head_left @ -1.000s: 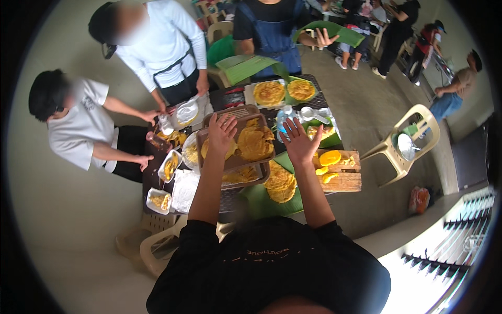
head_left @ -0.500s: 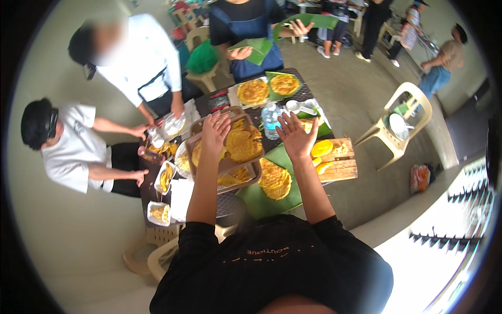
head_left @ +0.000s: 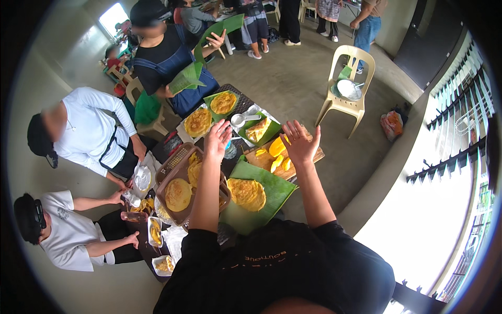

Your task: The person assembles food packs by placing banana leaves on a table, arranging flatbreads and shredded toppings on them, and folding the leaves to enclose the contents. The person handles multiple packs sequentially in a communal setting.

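My left hand is raised over the table, palm up and fingers spread, with nothing in it. Held the same way, my right hand is empty above a wooden board with cut yellow mango. Between my forearms a yellow crepe lies flat on a large banana leaf. A folded crepe rests on another leaf beyond my hands. Below my left hand, partly behind my forearm, a brown plastic tray holds several crepes. A clear bottle is partly hidden by that hand.
Flat crepes and a white measuring cup sit on the table's far side. Across it a person holds banana leaf pieces; two people in white work at left. A beige chair with a bowl stands at far right.
My view has turned to the right, so the table and people sit further left in it. Both hands stay raised and spread, a little further apart in the picture.
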Demonstrator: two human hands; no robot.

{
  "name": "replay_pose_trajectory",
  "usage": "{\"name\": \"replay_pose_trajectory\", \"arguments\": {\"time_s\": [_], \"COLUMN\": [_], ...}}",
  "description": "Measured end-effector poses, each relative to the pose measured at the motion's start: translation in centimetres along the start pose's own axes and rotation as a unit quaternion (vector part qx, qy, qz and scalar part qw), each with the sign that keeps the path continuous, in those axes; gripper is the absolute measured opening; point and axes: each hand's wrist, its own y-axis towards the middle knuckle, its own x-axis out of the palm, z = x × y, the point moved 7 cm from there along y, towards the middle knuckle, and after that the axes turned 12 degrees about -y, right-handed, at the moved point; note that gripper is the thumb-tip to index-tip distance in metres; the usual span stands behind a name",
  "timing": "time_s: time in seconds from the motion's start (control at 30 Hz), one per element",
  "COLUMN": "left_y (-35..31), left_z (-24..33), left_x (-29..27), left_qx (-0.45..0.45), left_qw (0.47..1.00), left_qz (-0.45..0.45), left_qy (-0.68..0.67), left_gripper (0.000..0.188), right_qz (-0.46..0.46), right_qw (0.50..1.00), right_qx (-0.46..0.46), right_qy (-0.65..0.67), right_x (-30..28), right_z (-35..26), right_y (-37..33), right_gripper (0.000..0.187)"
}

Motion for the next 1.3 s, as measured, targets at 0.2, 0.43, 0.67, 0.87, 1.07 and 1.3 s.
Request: {"name": "replay_pose_trajectory", "arguments": {"time_s": [0.2,0.43,0.67,0.87,1.07,1.3], "left_y": [0.1,-5.8,-13.4,-15.2,-11.6,-6.7], "left_z": [1.6,9.5,14.2,14.5,12.5,9.9], "left_x": [-2.1,-10.3,-18.8,-20.0,-18.1,-13.9], "left_qx": [0.017,0.128,0.215,0.227,0.172,0.125], "left_qw": [0.999,0.982,0.955,0.949,0.966,0.965], "left_qz": [0.033,0.124,0.175,0.191,0.160,0.208], "left_qy": [-0.018,-0.060,-0.110,-0.107,-0.107,-0.099], "left_gripper": [0.040,0.033,0.029,0.029,0.037,0.071], "right_qz": [-0.021,-0.117,-0.203,-0.194,-0.170,-0.126], "right_qw": [0.999,0.983,0.942,0.936,0.953,0.971], "right_qx": [0.031,0.138,0.267,0.294,0.252,0.201], "right_qy": [-0.008,-0.027,0.002,0.003,0.001,0.028], "right_x": [1.4,8.9,15.5,16.2,14.3,11.2], "right_z": [2.4,10.9,19.4,21.2,18.3,13.0], "right_y": [0.8,2.6,0.8,0.3,1.4,2.6], "right_gripper": [0.091,0.086,0.083,0.081,0.080,0.071]}}
